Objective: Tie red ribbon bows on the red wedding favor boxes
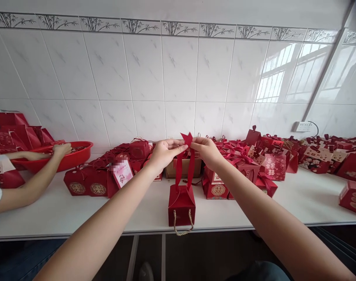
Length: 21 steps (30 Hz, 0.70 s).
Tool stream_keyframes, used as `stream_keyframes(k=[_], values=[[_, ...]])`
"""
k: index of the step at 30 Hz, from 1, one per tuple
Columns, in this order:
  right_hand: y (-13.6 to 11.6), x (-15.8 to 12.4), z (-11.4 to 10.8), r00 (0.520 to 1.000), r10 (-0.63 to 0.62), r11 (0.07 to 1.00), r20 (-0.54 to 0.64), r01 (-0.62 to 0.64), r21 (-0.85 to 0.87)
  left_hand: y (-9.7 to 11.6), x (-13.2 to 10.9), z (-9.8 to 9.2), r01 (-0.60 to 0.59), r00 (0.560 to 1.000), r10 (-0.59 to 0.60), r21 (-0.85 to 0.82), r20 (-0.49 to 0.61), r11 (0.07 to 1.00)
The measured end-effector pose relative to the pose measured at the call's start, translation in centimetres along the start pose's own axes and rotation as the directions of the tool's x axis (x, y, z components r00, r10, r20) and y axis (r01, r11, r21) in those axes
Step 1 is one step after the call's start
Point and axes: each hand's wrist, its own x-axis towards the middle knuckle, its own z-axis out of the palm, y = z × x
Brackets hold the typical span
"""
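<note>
A small red gift box [181,212] stands upright at the table's front edge, with a twisted gold cord handle [183,234] hanging down its near face. From its top a red ribbon [179,171] rises in two strands. My left hand [167,153] pinches the ribbon near its ends between thumb and fingers. Close beside it, my right hand [205,150] pinches the same ribbon from the right. The two notched ribbon ends stick up between my fingertips, above the box.
A white table [148,214] runs along a tiled wall. Red gift boxes [88,181] crowd it on both sides, and a cardboard box [178,168] stands behind the ribbon. At left, another person's hands [62,149] reach into a red basin [78,154].
</note>
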Motion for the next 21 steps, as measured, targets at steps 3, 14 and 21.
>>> stream_keyframes(k=[3,14,21], values=[[0.1,0.2,0.0,0.997,-0.025,1.0,0.07,0.025,-0.005,-0.3,0.4,-0.1,0.019,1.0,-0.019,-0.009,0.009,1.0],[0.3,0.7,0.0,0.986,-0.018,0.998,0.168,0.008,0.064,0.2,1.0,-0.7,0.103,0.99,-0.105,0.027,0.089,0.994],[0.9,1.0,-1.0,0.928,0.014,0.998,0.373,-0.033,0.045,-1.0,0.4,-2.0,0.373,0.864,-0.343,-0.012,0.369,0.928]])
